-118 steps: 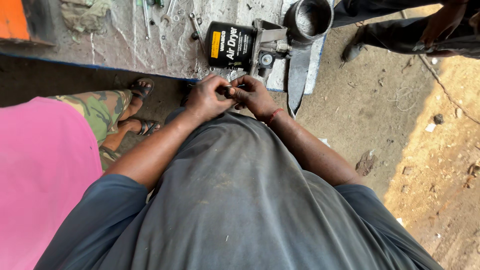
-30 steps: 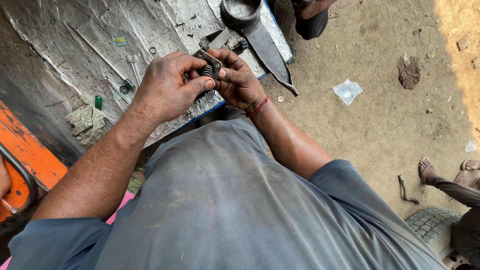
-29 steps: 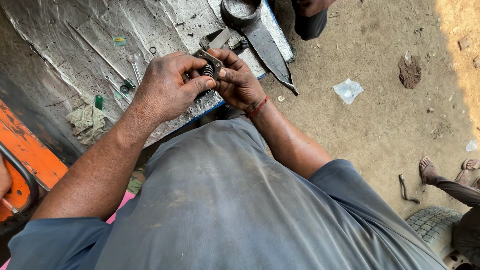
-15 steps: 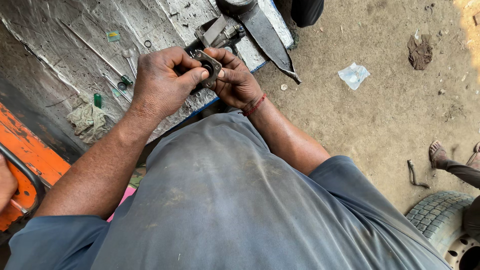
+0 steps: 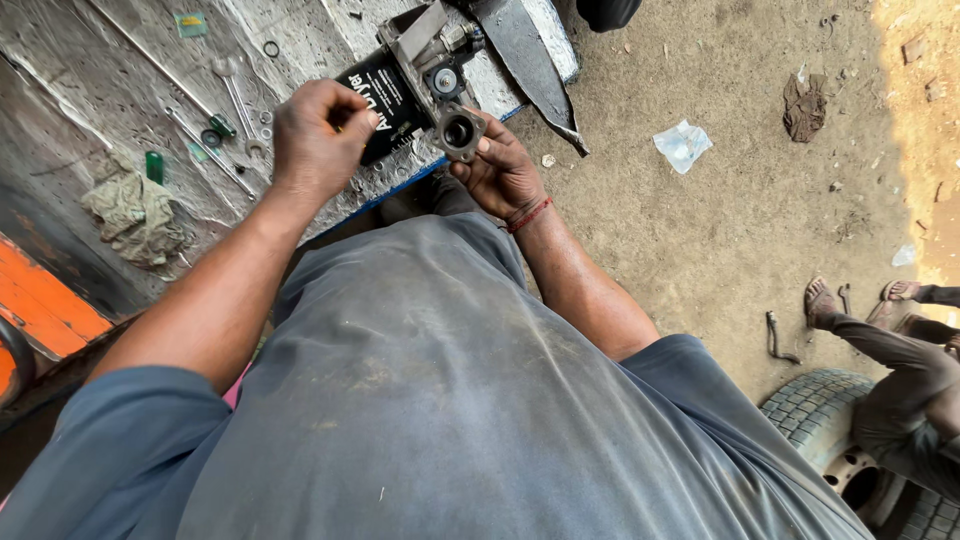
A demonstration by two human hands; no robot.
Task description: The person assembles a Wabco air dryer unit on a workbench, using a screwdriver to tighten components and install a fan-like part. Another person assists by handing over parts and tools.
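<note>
My right hand [image 5: 503, 172] grips a small grey metal housing [image 5: 460, 131] with a round bore that faces up at me. It is held just above the edge of the scratched metal bench [image 5: 120, 60]. My left hand [image 5: 318, 137] is apart from it to the left, with its fingers curled tight round something small and dark, which looks like the coil spring seen earlier. Right behind both hands, on the bench, lies a black canister unit with a grey metal bracket [image 5: 395, 88].
Spanners [image 5: 232, 98], a screwdriver, small rings and a dirty rag [image 5: 133, 214] lie on the bench. A dark metal plate [image 5: 522, 55] hangs over its edge. An orange frame [image 5: 45, 305] is at the left. On the dirt at the right are a tyre [image 5: 850, 440] and another person's legs [image 5: 880, 335].
My hands, which were pressed together on the spring and housing, have come apart: the left has drawn back to the left and the right keeps the housing. My view has shifted.
</note>
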